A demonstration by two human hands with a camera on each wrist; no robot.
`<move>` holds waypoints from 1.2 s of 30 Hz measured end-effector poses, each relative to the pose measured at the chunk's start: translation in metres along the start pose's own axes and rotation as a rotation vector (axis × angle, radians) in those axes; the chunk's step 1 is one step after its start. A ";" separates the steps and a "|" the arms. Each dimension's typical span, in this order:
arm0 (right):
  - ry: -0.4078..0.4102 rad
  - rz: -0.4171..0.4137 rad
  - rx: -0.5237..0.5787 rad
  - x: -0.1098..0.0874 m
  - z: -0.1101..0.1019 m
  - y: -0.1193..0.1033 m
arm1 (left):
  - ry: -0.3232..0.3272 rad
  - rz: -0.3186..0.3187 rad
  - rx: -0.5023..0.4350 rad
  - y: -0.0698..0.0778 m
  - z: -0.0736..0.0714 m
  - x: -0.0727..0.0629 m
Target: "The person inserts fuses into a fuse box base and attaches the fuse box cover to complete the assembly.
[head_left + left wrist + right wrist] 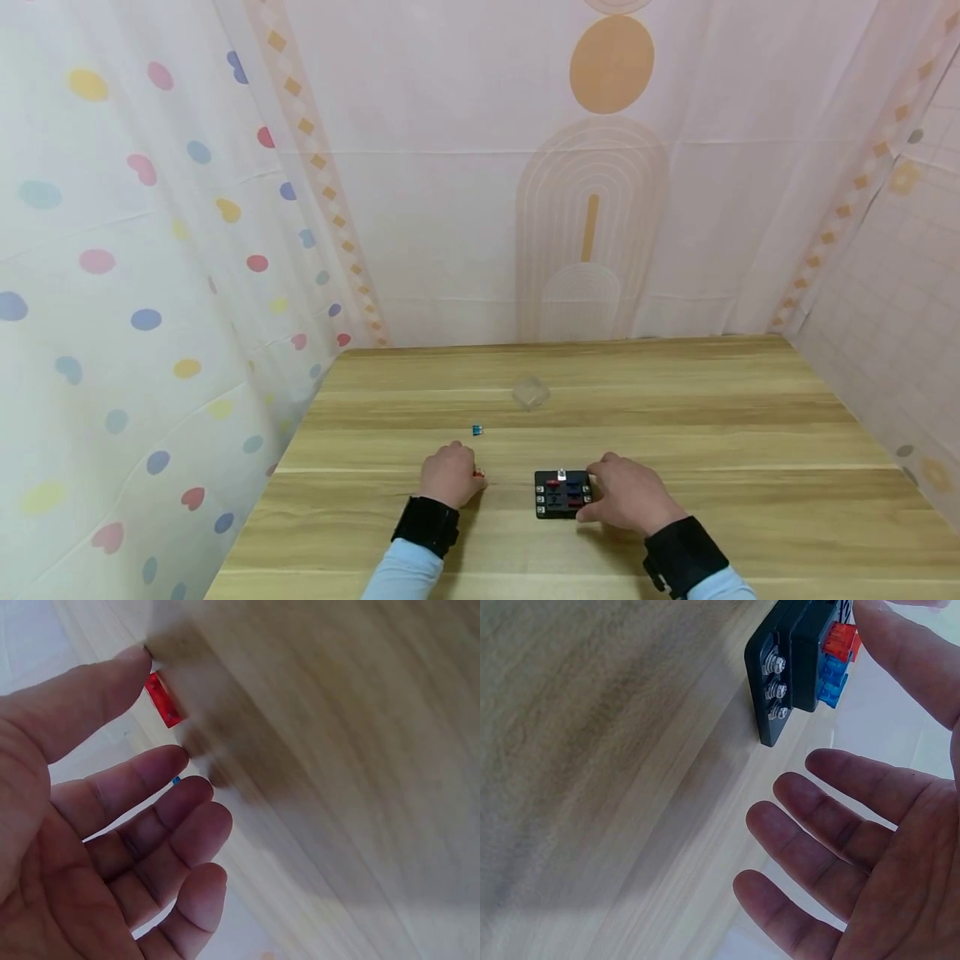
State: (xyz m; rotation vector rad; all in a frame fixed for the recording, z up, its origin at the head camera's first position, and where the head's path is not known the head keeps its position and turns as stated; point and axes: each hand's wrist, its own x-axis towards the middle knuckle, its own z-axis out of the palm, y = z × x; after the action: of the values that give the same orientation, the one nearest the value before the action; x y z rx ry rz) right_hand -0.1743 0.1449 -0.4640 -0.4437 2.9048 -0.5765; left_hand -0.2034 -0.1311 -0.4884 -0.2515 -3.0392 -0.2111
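A red blade fuse stands on the table between the parted thumb and index finger of my left hand. In the left wrist view its top lies close to the thumb tip, with a gap to the index finger. My right hand is at the right side of a black fuse block, thumb by its near corner, fingers extended. Red fuses and blue fuses sit in the block, and screw terminals line its edge. Beyond my left hand lies a loose blue blade fuse.
A clear plastic cover lies farther back on the wooden table. Patterned curtains hang behind the table and along both sides.
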 end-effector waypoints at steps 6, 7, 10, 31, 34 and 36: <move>-0.003 -0.003 0.000 0.001 0.000 0.000 | 0.012 0.026 -0.008 0.000 0.000 -0.001; -0.003 -0.001 0.000 0.001 0.000 0.000 | 0.016 0.031 -0.012 0.000 0.000 -0.002; -0.004 0.003 0.003 0.000 0.001 0.001 | 0.017 0.046 -0.028 0.002 -0.002 -0.002; 0.008 0.002 0.017 0.001 0.002 0.004 | 0.040 0.092 -0.053 0.001 0.000 0.001; 0.013 -0.003 0.015 0.000 0.001 0.004 | 0.029 0.067 -0.054 0.002 0.000 0.000; 0.014 -0.005 0.016 0.000 0.001 0.004 | 0.028 0.059 -0.050 0.002 0.001 0.001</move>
State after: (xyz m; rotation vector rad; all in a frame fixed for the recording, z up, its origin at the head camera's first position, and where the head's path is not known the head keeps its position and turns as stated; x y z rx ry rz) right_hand -0.1748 0.1478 -0.4666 -0.4471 2.9107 -0.6053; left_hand -0.2037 -0.1291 -0.4888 -0.3389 -2.9963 -0.2837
